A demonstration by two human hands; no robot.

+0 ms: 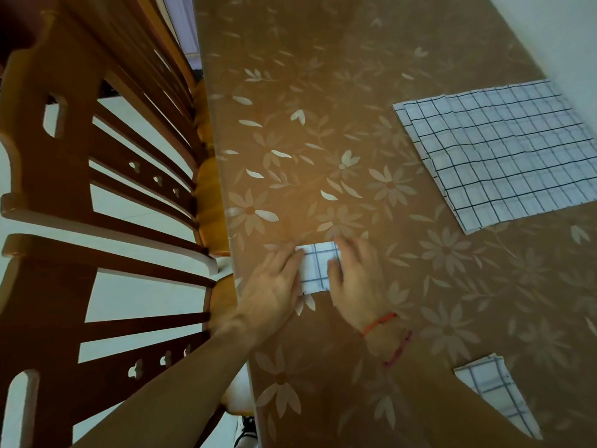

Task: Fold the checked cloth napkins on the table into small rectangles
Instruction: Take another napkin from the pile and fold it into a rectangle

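Evidently soft, thin and light, the folded napkin (pixel 318 268) lies near the worktop's (pixel 323 92) left edge; the left hand (pixel 277 286) and right hand (pixel 355 279) press it flat, fingers straight, gripping nothing; it would likely spring open, so pinch its corners.

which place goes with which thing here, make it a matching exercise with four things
Things
1. small folded napkin
2. stack of unfolded napkins
3. red thread bracelet
4. wooden chair

Places
a. beside the left edge of the table
b. pressed under the left hand and the right hand
c. lying flat at the table's far right
d. worn on the wrist behind the right hand

Pairs: 1-b, 2-c, 3-d, 4-a
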